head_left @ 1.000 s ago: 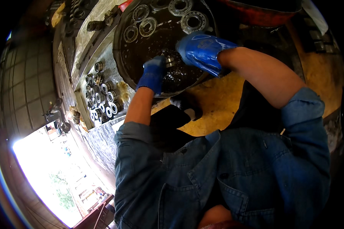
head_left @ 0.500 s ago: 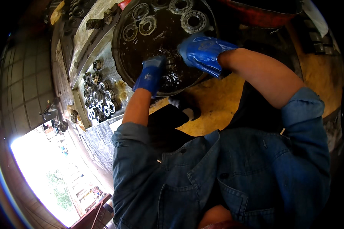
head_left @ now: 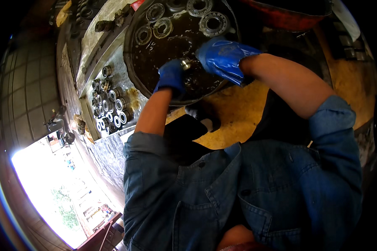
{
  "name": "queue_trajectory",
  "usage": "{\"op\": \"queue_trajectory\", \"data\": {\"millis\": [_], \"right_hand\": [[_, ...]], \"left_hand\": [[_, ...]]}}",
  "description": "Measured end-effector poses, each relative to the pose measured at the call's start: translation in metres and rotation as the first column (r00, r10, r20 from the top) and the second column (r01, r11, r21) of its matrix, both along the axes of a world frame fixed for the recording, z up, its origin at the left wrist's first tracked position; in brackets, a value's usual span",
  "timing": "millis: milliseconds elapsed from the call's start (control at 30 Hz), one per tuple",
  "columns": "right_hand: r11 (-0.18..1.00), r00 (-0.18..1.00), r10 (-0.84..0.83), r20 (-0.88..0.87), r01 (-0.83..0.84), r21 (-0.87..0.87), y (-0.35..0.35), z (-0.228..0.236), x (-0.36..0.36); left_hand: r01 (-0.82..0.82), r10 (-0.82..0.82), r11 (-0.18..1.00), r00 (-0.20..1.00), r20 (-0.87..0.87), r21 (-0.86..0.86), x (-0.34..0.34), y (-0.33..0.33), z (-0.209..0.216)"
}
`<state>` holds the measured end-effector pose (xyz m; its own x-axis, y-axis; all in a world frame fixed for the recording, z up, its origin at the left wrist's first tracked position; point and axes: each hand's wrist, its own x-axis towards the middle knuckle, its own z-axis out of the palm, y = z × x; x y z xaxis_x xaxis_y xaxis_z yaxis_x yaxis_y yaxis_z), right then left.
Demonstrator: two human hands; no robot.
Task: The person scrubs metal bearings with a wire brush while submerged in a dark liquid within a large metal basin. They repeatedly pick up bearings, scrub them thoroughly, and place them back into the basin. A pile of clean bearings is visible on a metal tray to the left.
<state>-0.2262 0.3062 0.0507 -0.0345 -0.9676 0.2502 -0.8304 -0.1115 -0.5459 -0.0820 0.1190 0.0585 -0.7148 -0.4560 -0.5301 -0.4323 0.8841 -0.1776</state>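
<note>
Both my hands wear blue rubber gloves and work over a round basin (head_left: pixel 129 69) of dark, oily liquid. In my left hand (head_left: pixel 170 77), the closed fingers grip a small shiny metal bearing (head_left: pixel 186 64) just above the liquid. To its right, my right hand (head_left: pixel 224 57) is curled, knuckles up; its fingertips are blurred and anything in them is hidden. Toward the basin's far side lie several larger bearings, among them a big ring bearing (head_left: pixel 213 34) beyond my right hand and a thinner one (head_left: pixel 162 38) farther left.
Left of the basin, a metal tray (head_left: pixel 130 79) carries several small bearings (head_left: pixel 112 96). A red-rimmed container (head_left: pixel 289 21) stands at the far right. Yellowish floor (head_left: pixel 234 113) shows between my legs and the basin. A bright opening (head_left: pixel 50 188) lies at the lower left.
My left hand has lifted and turned slightly, bringing the small shiny bearing into clearer sight above the liquid. My right hand stays almost in place.
</note>
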Motion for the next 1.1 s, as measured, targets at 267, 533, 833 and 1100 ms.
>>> {"op": "queue_trajectory", "data": {"millis": [267, 533, 833, 1100], "right_hand": [[0.994, 0.999, -0.031, -0.016, 0.032, 0.108, 0.000, 0.008, 0.003], [0.989, 1.000, 0.005, -0.025, -0.001, 0.150, 0.007, 0.012, -0.001], [0.997, 0.990, 0.009, 0.143, -0.020, 0.073, -0.004, 0.010, 0.007], [0.996, 1.000, -0.011, -0.016, 0.012, 0.091, -0.001, 0.005, 0.006]], "left_hand": [[-0.131, 0.123, 0.987, 0.988, 0.092, 0.088, -0.003, -0.027, -0.023], [-0.032, 0.061, 0.985, 0.985, -0.164, 0.172, 0.007, -0.011, -0.023], [-0.182, 0.205, 0.951, 0.976, -0.068, 0.251, 0.022, -0.039, -0.035], [-0.104, 0.116, 0.988, 0.989, -0.096, 0.118, 0.013, -0.032, -0.039]]}}
